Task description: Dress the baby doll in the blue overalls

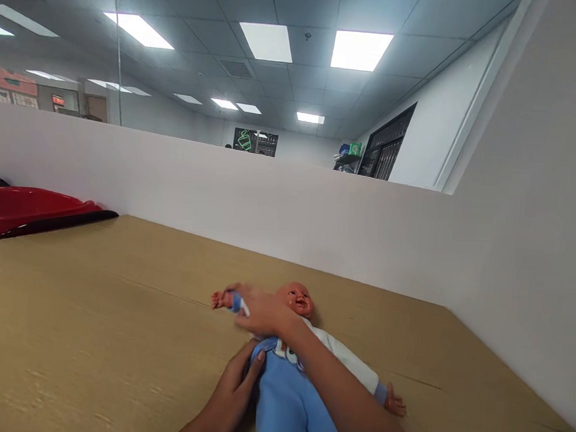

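Note:
A baby doll (pixel 296 297) lies on its back on the tan wooden surface, head away from me. It wears a white top (pixel 344 357) with blue cuffs and blue trousers (pixel 288 394). My left hand (pixel 234 386) closes on the side of the outfit at the waist, thumb on top and fingers tucked under. Across the doll's chest reaches my right forearm. My right hand (pixel 264 312), slightly blurred, is wrapped round the doll's sleeved arm, whose small hand (pixel 221 299) sticks out to the left. The other doll hand (pixel 395 401) lies on the wood at right.
A red plastic basin-like object (pixel 32 205) with a black edge stands at the far left. A low white wall (pixel 269 208) runs behind the wooden surface (pixel 88 320), with a side wall (pixel 526 259) at right. Beyond it is a room with ceiling lights.

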